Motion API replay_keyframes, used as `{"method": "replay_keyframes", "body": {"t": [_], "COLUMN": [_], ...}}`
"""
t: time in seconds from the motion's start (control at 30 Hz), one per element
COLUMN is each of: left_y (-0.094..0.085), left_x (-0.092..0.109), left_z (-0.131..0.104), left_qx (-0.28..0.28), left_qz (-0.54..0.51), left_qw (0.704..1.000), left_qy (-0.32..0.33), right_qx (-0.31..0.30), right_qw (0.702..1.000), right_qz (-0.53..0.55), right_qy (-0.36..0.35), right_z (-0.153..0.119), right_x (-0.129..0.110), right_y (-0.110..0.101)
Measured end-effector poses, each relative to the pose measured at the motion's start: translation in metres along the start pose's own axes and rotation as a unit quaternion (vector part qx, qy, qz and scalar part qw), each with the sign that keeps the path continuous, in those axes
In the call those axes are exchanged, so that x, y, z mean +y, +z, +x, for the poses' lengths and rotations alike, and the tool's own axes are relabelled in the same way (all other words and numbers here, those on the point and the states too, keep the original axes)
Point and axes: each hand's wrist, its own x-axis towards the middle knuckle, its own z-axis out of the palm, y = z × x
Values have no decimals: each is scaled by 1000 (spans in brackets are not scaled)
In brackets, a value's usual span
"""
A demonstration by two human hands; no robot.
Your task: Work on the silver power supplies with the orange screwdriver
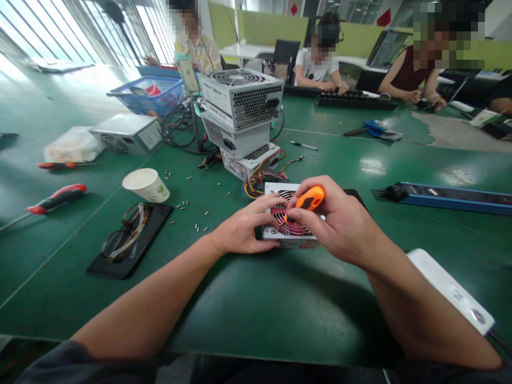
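Note:
A small metal power supply (298, 242) lies in front of me with its round wire fan grille (296, 228) facing up. My left hand (248, 226) grips its left side, fingers over the top and thumb along the near edge. Closed around an orange and black screwdriver (314, 198), my right hand (344, 221) holds it above the grille. The screwdriver's tip is hidden or too small to make out. Bundled coloured wires (260, 181) lie just behind the unit. Part of a dark flat object (356, 197) shows beyond my right hand.
Stacked power supplies (244, 106) stand behind. On the left are a paper cup (146, 185), glasses (128, 229) on a black case, small scattered screws (184, 204) and a red-black screwdriver (60, 198). A power strip (452, 293) lies right. Several people sit across the table.

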Motion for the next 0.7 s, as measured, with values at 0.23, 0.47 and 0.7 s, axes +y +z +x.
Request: {"method": "replay_keyframes", "body": {"t": [0.23,0.47,0.7], "left_y": [-2,-9,-12], "left_x": [4,10,8], "left_z": [1,4,1], "left_qx": [-4,-8,0], "left_qz": [8,10,7], "left_qw": [1000,1000,1000], "left_qy": [-15,-27,-28], "right_qx": [5,156,228], "right_qw": [998,973,968], "right_qz": [65,161,42], "right_qy": [-6,47,98], "right_z": [-5,-1,1], "right_x": [2,23,31], "right_y": [-7,-25,-39]}}
